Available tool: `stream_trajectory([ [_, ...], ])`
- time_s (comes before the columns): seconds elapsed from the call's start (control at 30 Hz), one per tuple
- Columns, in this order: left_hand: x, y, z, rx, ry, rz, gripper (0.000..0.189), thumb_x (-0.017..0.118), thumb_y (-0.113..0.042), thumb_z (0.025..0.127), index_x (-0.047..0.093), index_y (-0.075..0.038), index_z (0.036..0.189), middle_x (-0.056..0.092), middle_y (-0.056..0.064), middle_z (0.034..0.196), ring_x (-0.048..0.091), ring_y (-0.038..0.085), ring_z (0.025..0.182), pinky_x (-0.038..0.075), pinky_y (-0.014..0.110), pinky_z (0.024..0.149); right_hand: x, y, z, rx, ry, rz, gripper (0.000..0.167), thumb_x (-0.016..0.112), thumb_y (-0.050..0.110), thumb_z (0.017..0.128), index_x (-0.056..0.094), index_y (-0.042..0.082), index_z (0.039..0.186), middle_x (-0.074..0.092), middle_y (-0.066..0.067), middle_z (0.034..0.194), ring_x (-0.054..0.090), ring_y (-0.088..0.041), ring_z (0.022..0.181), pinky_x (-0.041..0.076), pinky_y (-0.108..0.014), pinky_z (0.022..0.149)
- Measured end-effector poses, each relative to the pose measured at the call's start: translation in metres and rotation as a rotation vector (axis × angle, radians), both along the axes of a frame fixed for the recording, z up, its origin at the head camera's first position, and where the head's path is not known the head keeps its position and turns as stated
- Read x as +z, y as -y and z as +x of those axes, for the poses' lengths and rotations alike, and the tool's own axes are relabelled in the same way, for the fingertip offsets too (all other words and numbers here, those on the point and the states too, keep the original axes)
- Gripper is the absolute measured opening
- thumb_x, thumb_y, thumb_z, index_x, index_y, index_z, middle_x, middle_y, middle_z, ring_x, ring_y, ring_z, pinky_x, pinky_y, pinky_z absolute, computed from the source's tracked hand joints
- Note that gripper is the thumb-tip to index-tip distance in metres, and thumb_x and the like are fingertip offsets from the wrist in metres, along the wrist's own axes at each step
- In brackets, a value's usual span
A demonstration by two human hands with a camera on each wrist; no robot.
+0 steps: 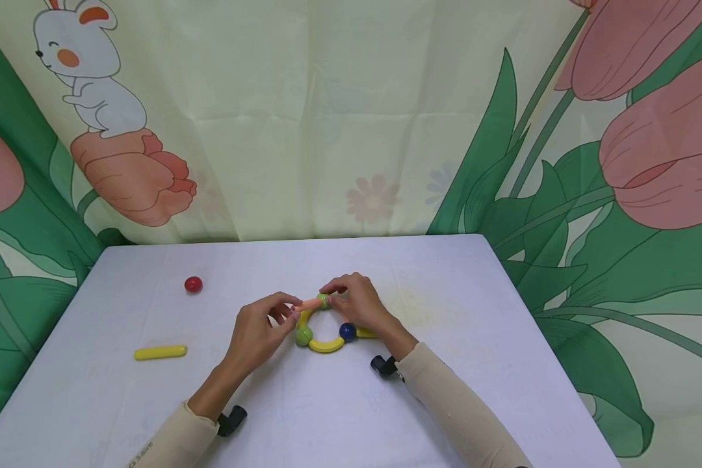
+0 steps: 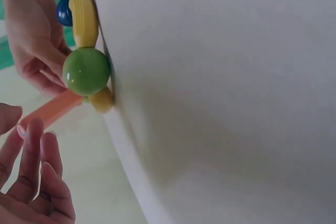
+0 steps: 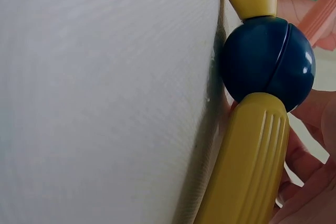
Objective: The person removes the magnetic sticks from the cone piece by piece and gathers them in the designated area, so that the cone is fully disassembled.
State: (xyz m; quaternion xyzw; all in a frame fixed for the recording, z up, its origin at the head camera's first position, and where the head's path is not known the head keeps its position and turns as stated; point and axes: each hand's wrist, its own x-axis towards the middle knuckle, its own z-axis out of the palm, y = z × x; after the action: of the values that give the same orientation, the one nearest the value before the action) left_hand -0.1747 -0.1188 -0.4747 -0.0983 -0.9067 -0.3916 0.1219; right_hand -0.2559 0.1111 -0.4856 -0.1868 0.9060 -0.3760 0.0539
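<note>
My left hand (image 1: 257, 328) pinches one end of an orange rod (image 2: 55, 107) between thumb and fingers. The rod's other end meets a light green ball (image 1: 322, 300) at the far side of a ring of balls and curved rods. The fingers of my right hand (image 1: 359, 302) grip that ball, partly covering it. Lower left in the ring is a green ball (image 2: 86, 72), joined by a yellow curved rod (image 1: 325, 346) to a dark blue ball (image 3: 268, 62). A yellow straight rod (image 3: 247, 166) runs out from the blue ball, below my right wrist.
To the left on the white table (image 1: 93, 403) lie a loose yellow rod (image 1: 160, 352) and, farther back, a red ball (image 1: 193, 284). A patterned curtain (image 1: 269, 130) hangs behind the table's far edge.
</note>
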Motion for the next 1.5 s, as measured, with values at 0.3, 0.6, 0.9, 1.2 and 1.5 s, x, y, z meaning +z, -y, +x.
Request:
stream_trajectory([
  [0.3,0.0,0.012,-0.008,0.042,0.011,-0.098,0.021,0.087,-0.02,0.09,0.077,-0.02,0.108,0.069,-0.006,0.075,0.055,0.013,0.069,0.042,0.028,0.063,-0.002,0.001,0.0,-0.012,0.02,-0.014,0.018,0.079,0.015,0.097,0.084,0.024,0.111,0.079,0.004,0.114,0.063,-0.022,0.111,0.049,-0.041,0.096],
  [0.6,-0.007,0.023,-0.016,0.058,0.09,-0.161,0.02,0.087,-0.016,0.088,0.077,-0.016,0.105,0.076,0.001,0.088,0.06,0.02,0.082,0.044,0.032,0.072,0.001,0.0,0.002,-0.012,0.017,0.002,0.02,0.08,0.016,0.095,0.083,0.024,0.113,0.079,0.004,0.113,0.061,-0.02,0.109,0.049,-0.039,0.092],
  [0.9,-0.008,0.028,-0.016,0.027,0.174,-0.225,0.018,0.083,-0.012,0.091,0.081,-0.012,0.108,0.077,0.002,0.093,0.06,0.02,0.085,0.044,0.033,0.073,0.001,0.001,0.002,-0.019,0.005,0.016,0.02,0.083,0.018,0.094,0.083,0.024,0.113,0.08,0.004,0.114,0.061,-0.018,0.108,0.049,-0.038,0.092],
  [1.2,-0.004,0.041,-0.004,0.06,0.143,-0.221,0.02,0.084,-0.014,0.091,0.081,-0.014,0.11,0.078,0.001,0.097,0.061,0.022,0.092,0.046,0.034,0.075,0.0,0.001,0.001,-0.022,0.019,0.019,0.021,0.083,0.016,0.094,0.083,0.024,0.113,0.079,0.004,0.114,0.061,-0.018,0.108,0.049,-0.038,0.092],
  [1.5,0.003,0.065,0.018,0.084,0.116,-0.191,0.02,0.085,-0.015,0.09,0.081,-0.015,0.11,0.078,0.001,0.099,0.06,0.023,0.093,0.045,0.034,0.076,0.0,0.001,0.0,-0.018,0.016,0.019,0.02,0.082,0.018,0.094,0.083,0.024,0.113,0.08,0.006,0.112,0.061,-0.018,0.108,0.049,-0.038,0.093],
])
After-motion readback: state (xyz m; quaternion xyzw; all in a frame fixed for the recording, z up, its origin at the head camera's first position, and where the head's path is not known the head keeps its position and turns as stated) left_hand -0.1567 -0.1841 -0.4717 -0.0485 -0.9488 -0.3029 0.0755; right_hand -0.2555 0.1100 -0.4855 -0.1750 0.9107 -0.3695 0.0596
